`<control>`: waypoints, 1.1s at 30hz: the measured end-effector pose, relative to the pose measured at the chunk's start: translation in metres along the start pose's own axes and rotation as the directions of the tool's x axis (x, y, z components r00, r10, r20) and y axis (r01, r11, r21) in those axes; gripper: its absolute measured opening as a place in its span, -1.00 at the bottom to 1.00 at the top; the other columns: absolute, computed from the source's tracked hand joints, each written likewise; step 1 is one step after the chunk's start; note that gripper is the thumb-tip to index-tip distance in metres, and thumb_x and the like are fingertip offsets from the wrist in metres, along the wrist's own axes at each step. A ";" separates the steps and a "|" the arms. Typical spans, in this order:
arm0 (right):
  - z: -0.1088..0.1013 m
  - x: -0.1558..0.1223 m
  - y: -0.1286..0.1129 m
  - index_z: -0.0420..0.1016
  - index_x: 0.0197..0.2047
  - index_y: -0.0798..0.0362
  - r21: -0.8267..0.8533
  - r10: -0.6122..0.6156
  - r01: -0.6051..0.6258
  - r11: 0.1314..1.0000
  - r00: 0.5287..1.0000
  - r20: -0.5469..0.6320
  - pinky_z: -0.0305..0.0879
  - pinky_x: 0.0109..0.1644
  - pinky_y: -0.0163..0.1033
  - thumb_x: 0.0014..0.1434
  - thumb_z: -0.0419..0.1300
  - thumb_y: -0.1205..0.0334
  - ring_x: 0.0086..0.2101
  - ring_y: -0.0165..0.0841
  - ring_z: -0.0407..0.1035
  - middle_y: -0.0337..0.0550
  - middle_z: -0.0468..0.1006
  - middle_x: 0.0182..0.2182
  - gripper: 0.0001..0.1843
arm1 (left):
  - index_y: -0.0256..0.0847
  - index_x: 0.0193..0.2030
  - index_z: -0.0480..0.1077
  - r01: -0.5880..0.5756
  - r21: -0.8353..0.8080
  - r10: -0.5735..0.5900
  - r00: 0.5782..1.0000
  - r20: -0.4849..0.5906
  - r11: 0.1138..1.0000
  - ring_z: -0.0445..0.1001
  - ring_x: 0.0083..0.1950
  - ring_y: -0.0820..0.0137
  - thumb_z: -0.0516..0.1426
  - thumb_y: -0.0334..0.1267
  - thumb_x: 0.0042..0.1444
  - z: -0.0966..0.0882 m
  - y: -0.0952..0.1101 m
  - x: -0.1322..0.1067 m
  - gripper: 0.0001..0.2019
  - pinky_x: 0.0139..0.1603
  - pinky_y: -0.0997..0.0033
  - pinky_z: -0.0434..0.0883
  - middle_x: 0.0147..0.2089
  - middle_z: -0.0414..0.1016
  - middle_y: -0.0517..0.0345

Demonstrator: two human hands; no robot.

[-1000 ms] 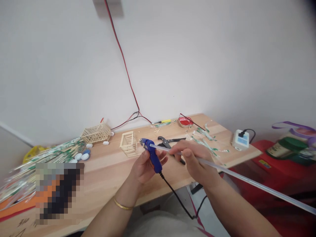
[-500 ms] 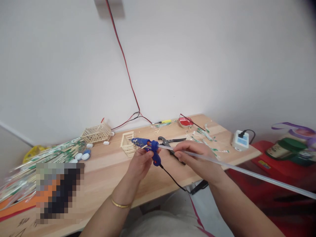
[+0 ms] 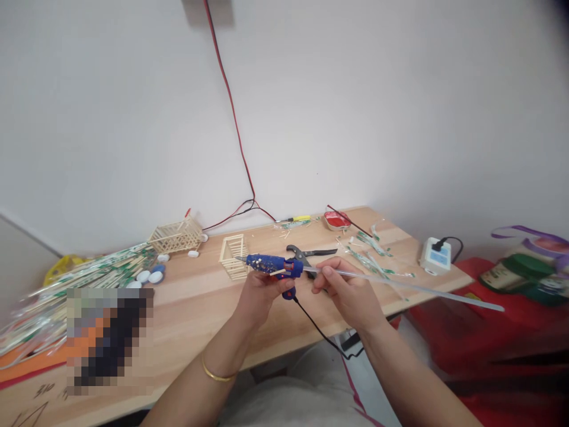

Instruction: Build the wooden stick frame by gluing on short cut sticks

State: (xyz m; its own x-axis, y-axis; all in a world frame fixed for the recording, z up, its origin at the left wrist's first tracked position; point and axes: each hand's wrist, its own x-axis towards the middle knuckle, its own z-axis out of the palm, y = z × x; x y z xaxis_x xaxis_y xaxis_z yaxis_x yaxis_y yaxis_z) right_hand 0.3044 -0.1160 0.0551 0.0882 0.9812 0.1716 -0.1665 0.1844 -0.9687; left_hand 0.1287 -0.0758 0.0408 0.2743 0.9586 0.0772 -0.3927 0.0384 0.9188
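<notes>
My left hand (image 3: pixel 262 292) is closed around a blue glue gun (image 3: pixel 271 264), its nozzle pointing left. A short wooden stick (image 3: pixel 279 271) shows against the gun's side. Between the thumb and fingers of my right hand (image 3: pixel 344 290) is a long translucent glue stick (image 3: pixel 422 289); its near end meets the back of the gun, and the rest slopes down to the right. Behind the nozzle stands a small open frame of wooden sticks (image 3: pixel 231 255). Black-handled pliers (image 3: pixel 320 252) lie on the table beyond my hands, partly hidden by them.
A longer stick lattice (image 3: pixel 178 234), white and blue caps (image 3: pixel 155 277) and bundled wrapped sticks (image 3: pixel 106 273) lie at left. Torn wrappers (image 3: pixel 368 261), a red-filled dish (image 3: pixel 336 220) and a yellow-handled tool (image 3: pixel 301 218) lie farther back. A plugged white socket box (image 3: pixel 435 256) sits at the right edge.
The glue gun has turned more level, with its back end shifted right. The glue stick's far end has come into view, and my right hand has moved slightly left and down.
</notes>
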 end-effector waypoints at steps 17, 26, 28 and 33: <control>0.010 0.012 0.032 0.44 -0.23 0.04 0.277 0.296 -0.304 0.911 0.952 0.072 0.35 -0.29 -0.33 -0.05 0.39 0.12 -0.44 -0.49 0.39 -0.25 0.54 -0.35 -0.67 | -0.34 -0.37 0.51 0.217 -0.202 -0.239 0.967 -0.089 0.955 0.45 -0.37 0.47 0.38 -0.22 -0.24 0.006 -0.008 0.015 -0.71 -0.32 0.49 0.32 -0.39 0.53 0.10; 0.011 0.009 0.039 0.29 -0.01 0.01 -0.519 0.051 0.030 0.854 0.989 0.140 0.23 -0.39 -0.30 -0.03 0.29 0.27 -0.46 -0.41 0.35 -0.23 0.55 -0.34 -0.52 | -0.33 -0.34 0.47 0.276 -0.186 -0.296 0.951 -0.091 0.943 0.43 -0.45 0.43 0.38 -0.19 -0.28 0.023 -0.022 0.022 -0.65 -0.38 0.41 0.33 -0.44 0.49 0.14; 0.011 0.009 0.040 0.32 -0.05 0.02 -0.615 0.051 0.026 0.788 0.993 0.107 0.22 -0.40 -0.29 -0.01 0.25 0.28 -0.47 -0.38 0.36 -0.25 0.54 -0.40 -0.59 | -0.34 -0.35 0.47 0.282 -0.179 -0.301 0.949 -0.091 0.943 0.41 -0.46 0.45 0.38 -0.21 -0.27 0.025 -0.027 0.023 -0.66 -0.36 0.41 0.33 -0.45 0.49 0.14; 0.001 0.012 0.053 0.37 -0.11 0.05 -0.628 0.119 -0.014 0.778 0.985 0.126 0.30 -0.31 -0.28 0.01 0.17 0.30 -0.35 -0.32 0.46 -0.17 0.58 -0.34 -0.69 | -0.36 -0.39 0.50 0.308 -0.158 -0.314 0.949 -0.014 0.938 0.45 -0.34 0.37 0.37 -0.26 -0.28 0.025 -0.026 0.014 -0.71 -0.15 0.32 0.35 -0.40 0.51 0.05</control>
State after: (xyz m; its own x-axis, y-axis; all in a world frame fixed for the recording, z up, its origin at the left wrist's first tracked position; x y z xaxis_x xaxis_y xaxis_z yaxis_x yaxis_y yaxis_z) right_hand 0.2953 -0.0948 0.0055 -0.0565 0.9955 0.0765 0.4859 0.0943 -0.8689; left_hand 0.1652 -0.0703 0.0275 0.3713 0.9019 -0.2209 -0.4227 0.3760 0.8246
